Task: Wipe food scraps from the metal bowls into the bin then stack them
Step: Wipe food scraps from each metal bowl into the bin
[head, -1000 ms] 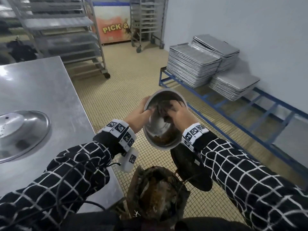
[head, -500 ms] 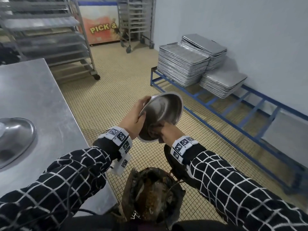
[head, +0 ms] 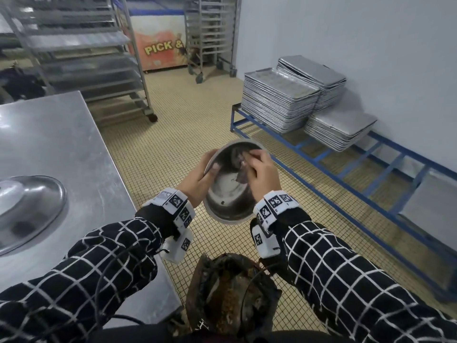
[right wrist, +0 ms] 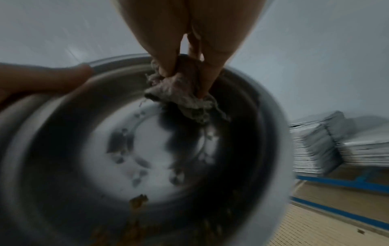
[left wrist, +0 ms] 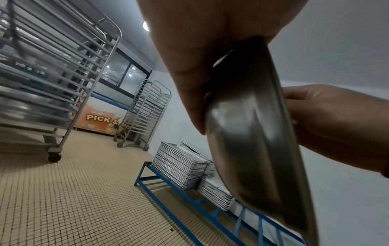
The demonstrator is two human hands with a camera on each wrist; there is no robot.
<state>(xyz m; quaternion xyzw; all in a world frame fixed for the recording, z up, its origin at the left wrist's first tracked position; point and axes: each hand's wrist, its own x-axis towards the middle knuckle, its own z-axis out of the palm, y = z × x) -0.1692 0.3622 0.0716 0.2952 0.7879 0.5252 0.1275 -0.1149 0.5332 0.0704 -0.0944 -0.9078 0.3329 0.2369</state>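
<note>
A metal bowl (head: 227, 196) is held tilted toward me above the bin (head: 230, 295). My left hand (head: 200, 177) grips its left rim (left wrist: 252, 133), thumb inside. My right hand (head: 259, 169) pinches a crumpled grey rag (right wrist: 181, 94) against the bowl's upper inner wall (right wrist: 242, 133). Brown food scraps (right wrist: 138, 200) cling to the bowl's lower inside. The bin, lined with a dark bag, holds brown waste. Another metal bowl (head: 27, 209) lies upside down on the steel table (head: 61, 144) at the left.
Stacks of metal trays (head: 279, 100) sit on a low blue rack (head: 346, 174) along the right wall. Wheeled tray racks (head: 81, 55) stand at the back left and centre. The tiled floor (head: 178, 134) lies between table and rack.
The right hand with the rag moved from the bowl's lower rim up to its upper inner wall. The bowl tipped back so its inside faces me.
</note>
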